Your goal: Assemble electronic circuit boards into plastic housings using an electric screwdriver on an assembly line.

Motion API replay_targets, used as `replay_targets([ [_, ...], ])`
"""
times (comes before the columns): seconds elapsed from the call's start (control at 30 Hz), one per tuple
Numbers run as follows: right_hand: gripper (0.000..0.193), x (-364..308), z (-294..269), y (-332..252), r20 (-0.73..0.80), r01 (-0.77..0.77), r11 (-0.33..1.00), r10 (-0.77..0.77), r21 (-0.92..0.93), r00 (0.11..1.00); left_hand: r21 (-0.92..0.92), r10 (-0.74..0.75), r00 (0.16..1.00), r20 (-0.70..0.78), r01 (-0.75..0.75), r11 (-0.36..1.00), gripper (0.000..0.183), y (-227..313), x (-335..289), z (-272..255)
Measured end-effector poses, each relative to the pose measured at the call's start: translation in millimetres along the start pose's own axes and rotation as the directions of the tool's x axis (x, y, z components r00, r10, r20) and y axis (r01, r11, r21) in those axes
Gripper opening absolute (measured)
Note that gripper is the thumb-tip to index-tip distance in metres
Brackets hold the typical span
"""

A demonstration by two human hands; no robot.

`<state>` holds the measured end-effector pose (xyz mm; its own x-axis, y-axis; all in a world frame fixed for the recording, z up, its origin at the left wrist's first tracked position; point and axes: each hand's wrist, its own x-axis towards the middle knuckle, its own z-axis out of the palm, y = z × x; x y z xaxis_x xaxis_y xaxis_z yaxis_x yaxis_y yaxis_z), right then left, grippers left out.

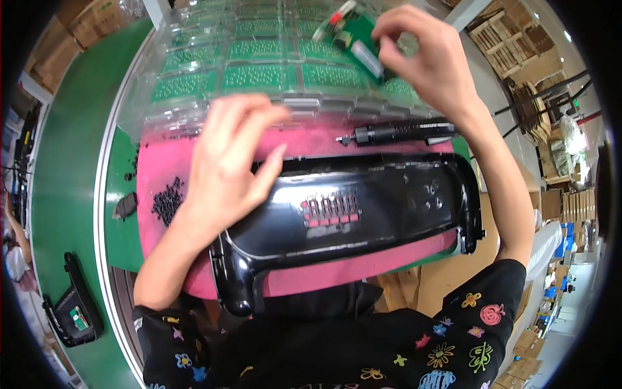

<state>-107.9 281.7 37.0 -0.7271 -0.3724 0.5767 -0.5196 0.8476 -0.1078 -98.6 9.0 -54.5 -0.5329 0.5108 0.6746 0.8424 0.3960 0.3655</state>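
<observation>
A glossy black plastic housing [389, 214] with a row of small cut-outs in its middle lies on a pink mat [311, 280] in front of me. My left hand [230, 155] is over the housing's left part, fingers apart and a little blurred, holding nothing. Up at the far right, my right hand [421, 55] pinches the edge of a green circuit board [359, 39], which is tilted above the clear plastic trays. A black electric screwdriver [395, 133] lies along the mat's far edge, its bit pointing left.
Stacked clear trays [129, 117] hold rows of green circuit boards. A heap of small black screws [168, 202] sits at the mat's left. On the green bench [78, 175] at left rests another black housing [74, 301] with a board in it. Cardboard boxes [528, 343] stand at right.
</observation>
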Motion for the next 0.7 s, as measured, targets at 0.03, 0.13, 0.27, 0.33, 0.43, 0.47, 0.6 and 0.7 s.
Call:
replay_targets([
  [0.03,0.016,-13,-3,-15,0.115,-0.063,0.994,0.053,0.086,0.992,0.021,0.040,0.998,-0.050,-0.039,0.999,0.058,0,2,-3],
  [0.13,0.008,-44,-4,-63,0.177,-0.022,0.957,-0.031,0.288,0.984,0.096,0.171,0.985,-0.030,-0.167,0.981,0.083,9,7,-9],
  [0.27,0.019,-68,-10,-86,0.221,-0.023,0.954,-0.046,0.299,0.974,-0.006,0.302,0.949,0.089,-0.303,0.953,0.078,6,3,-11],
  [0.33,0.022,-74,-13,-87,0.147,-0.018,0.942,-0.034,0.336,0.989,-0.053,0.344,0.936,0.081,-0.340,0.939,0.074,3,4,-12],
  [0.43,0.027,-79,-15,-87,0.141,-0.036,0.962,-0.002,0.271,0.990,-0.142,0.343,0.937,0.073,-0.330,0.933,0.069,-2,-2,-12],
  [0.47,0.028,-88,-25,-82,0.139,0.019,0.989,-0.039,0.144,0.990,-0.192,0.322,0.943,0.087,-0.302,0.934,0.070,3,-2,-11],
  [0.6,0.025,-114,-25,-74,0.059,-0.051,0.998,0.049,0.035,0.997,-0.237,0.329,0.939,0.101,-0.298,0.924,0.074,6,-3,-7],
  [0.7,0.023,-124,-18,-85,0.122,-0.260,0.958,0.245,0.124,0.962,-0.325,0.297,0.948,0.118,-0.245,0.913,0.075,5,-6,-2],
])
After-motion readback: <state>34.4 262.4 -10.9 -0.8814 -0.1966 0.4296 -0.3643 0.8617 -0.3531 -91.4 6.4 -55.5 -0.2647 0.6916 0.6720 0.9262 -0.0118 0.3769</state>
